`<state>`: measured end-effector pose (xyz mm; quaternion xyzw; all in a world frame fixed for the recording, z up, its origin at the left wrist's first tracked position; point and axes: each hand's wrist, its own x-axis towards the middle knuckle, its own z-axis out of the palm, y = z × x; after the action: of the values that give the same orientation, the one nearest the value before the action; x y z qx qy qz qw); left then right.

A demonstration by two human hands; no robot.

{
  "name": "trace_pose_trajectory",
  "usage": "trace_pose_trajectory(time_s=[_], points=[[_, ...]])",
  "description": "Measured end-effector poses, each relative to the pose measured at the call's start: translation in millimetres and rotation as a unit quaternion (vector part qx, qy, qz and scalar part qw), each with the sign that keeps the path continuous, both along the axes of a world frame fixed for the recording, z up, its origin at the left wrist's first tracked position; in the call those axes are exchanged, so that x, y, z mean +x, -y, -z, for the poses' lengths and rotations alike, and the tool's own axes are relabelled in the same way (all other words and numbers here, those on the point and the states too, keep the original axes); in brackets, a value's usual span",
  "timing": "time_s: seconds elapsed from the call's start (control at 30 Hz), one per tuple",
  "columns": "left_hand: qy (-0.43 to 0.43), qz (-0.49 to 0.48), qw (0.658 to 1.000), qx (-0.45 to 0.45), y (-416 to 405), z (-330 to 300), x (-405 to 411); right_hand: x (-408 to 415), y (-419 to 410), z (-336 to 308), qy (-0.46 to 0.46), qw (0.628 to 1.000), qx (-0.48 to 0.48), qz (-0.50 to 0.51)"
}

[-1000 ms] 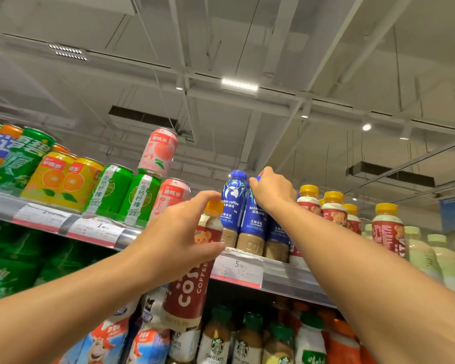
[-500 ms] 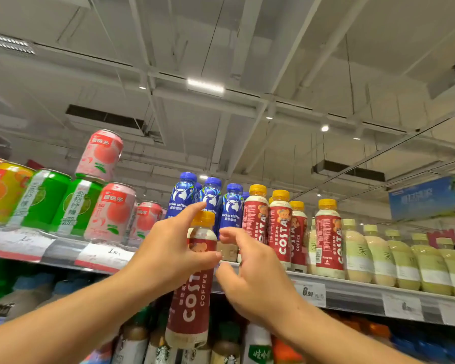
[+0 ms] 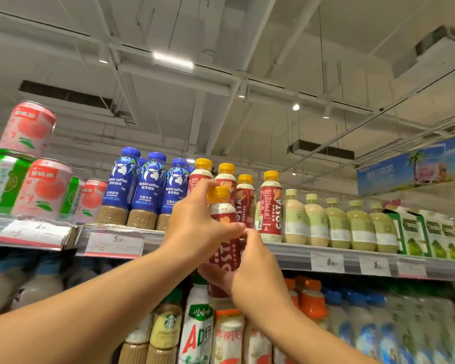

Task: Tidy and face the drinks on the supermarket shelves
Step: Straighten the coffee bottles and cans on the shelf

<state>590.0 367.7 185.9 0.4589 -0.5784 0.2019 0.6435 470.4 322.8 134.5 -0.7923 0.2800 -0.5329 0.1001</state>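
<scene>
- Costa coffee bottle [image 3: 222, 248], red label with a yellow cap, is held upright in front of the top shelf's [image 3: 286, 252] front edge, below the row of bottles standing there.
- Left hand [image 3: 197, 227] grips the bottle's upper part, fingers curled round the neck just under the cap.
- Right hand [image 3: 250, 271] wraps the lower body from the right side, thumb across the label; "COSTA COFFEE" reads vertically between the two hands.
- Blue bottles [image 3: 149, 185] marked "luckin coffee" stand at the shelf's front edge, just left of the hands.
- More red Costa bottles [image 3: 269, 206] with yellow caps stand on the shelf behind and right of the held one.
- Pale green bottles [image 3: 336, 222] follow further right, then green cartons [image 3: 428, 237].
- Pink peach cans [image 3: 44, 187] and green cans [image 3: 0, 182] fill the shelf's left end.
- Price tag [image 3: 114, 244] on the shelf edge reads "5", the rest blurred.
- Lower shelf holds a Starbucks bottle [image 3: 166, 329] and a white "AD" bottle [image 3: 199, 329].
</scene>
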Motion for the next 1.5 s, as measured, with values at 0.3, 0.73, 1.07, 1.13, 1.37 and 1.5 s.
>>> trace_pose_trajectory(time_s=[0.3,0.73,1.07,1.13,1.37,1.5], points=[[0.225,-0.13,0.957,0.128,-8,0,50,-38,30,-63,0.116,0.988,-0.097,0.019],[0.336,-0.467,0.768,0.282,-4,8,63,-6,87,-90,0.08,0.99,-0.042,0.11],[0.358,-0.518,0.726,0.277,6,12,51,14,91,-83,0.049,0.986,-0.052,0.153],[0.358,-0.52,0.726,0.272,6,13,52,12,92,-77,0.053,0.985,-0.059,0.151],[0.359,-0.527,0.727,0.253,6,15,52,11,96,-68,0.032,0.984,-0.064,0.164],[0.354,-0.523,0.738,0.24,4,19,53,15,98,-62,0.043,0.982,-0.067,0.173]])
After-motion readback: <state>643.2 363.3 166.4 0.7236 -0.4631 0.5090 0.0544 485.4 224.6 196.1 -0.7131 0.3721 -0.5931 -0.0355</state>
